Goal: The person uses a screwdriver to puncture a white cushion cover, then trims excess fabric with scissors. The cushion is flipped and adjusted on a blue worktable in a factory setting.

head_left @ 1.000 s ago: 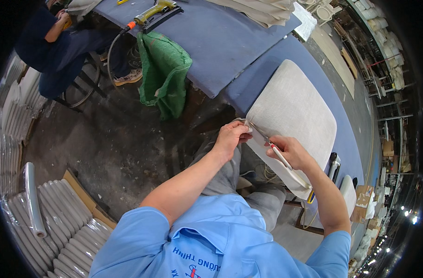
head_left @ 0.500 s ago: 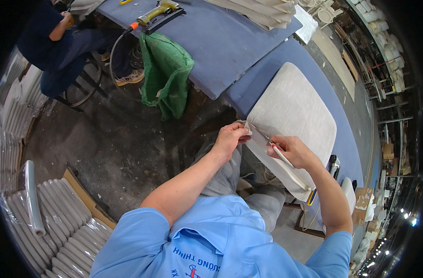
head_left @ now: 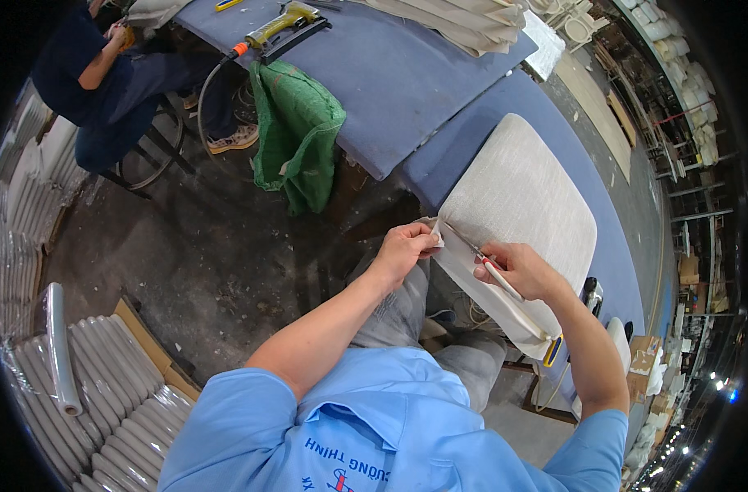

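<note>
A light grey fabric-covered seat pad (head_left: 525,184) with rounded corners lies at the near edge of the blue padded table, its loose fabric edge hanging toward me. My left hand (head_left: 403,251) pinches that fabric at the pad's near left corner, with a small flap showing at the fingertips. In my right hand (head_left: 517,269) are scissors with a red and white handle (head_left: 505,282). Their thin metal blades point up and left along the fabric edge, toward the pinched corner. Whether the blades are apart is too small to tell.
On the blue table (head_left: 374,90) lie a yellow-green staple gun (head_left: 285,29) with an air hose and a stack of fabric pieces (head_left: 464,20). A green sack (head_left: 296,135) hangs from its edge. Plastic-wrapped rolls (head_left: 103,394) stand lower left. Another person (head_left: 103,82) sits upper left.
My two hands keep nearly the same place on the fabric and scissors. The view has shifted slightly. The other person's forearm has moved a little.
</note>
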`<move>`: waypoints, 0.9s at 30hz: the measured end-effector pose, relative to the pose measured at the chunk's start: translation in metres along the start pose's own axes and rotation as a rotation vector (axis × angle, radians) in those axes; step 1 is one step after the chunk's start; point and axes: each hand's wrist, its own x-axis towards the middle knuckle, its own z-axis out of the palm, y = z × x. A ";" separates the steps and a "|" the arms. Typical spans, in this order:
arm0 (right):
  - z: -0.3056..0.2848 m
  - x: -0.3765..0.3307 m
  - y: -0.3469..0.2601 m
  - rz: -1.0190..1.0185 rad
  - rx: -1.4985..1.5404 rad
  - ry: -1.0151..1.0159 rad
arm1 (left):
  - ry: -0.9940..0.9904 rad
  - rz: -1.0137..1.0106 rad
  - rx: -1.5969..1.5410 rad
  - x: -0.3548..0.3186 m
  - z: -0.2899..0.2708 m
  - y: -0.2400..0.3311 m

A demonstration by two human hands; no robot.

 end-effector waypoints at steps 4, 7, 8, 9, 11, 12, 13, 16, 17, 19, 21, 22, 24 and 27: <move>0.001 0.004 -0.001 0.015 0.040 -0.018 | 0.005 0.003 0.019 0.000 0.001 0.000; 0.003 0.005 0.003 0.057 0.099 -0.031 | 0.006 0.011 0.038 0.001 0.001 -0.002; 0.005 0.006 0.004 0.046 0.138 -0.027 | 0.000 0.018 0.039 0.002 0.001 -0.003; 0.006 0.006 0.005 0.035 0.178 -0.024 | -0.005 0.025 0.041 0.003 0.001 -0.003; 0.007 0.006 0.007 0.035 0.189 -0.027 | -0.001 0.046 0.074 0.003 0.000 -0.005; 0.004 0.005 0.006 0.044 0.160 -0.034 | 0.004 0.057 0.090 0.003 -0.001 -0.005; 0.002 0.005 0.003 0.053 0.131 -0.042 | 0.008 0.071 0.122 0.003 -0.001 -0.005; 0.004 0.002 0.005 -0.019 0.134 0.002 | 0.015 0.103 0.358 0.000 -0.001 -0.006; 0.004 0.003 0.006 -0.014 0.139 0.000 | 0.016 0.111 0.529 -0.004 -0.001 -0.008; 0.006 0.004 0.005 -0.006 0.149 -0.004 | -0.052 0.009 0.492 -0.011 -0.002 -0.017; 0.001 0.002 0.001 0.027 0.125 -0.025 | -0.100 -0.093 0.276 -0.019 0.002 -0.023; -0.001 0.001 -0.002 0.042 0.113 -0.035 | -0.087 -0.174 0.282 -0.022 0.001 -0.022; 0.002 -0.004 0.002 0.016 0.132 -0.031 | -0.045 -0.076 0.275 -0.028 -0.002 -0.018; 0.011 -0.016 0.006 0.057 0.215 -0.034 | 0.065 0.010 0.157 -0.037 0.004 -0.008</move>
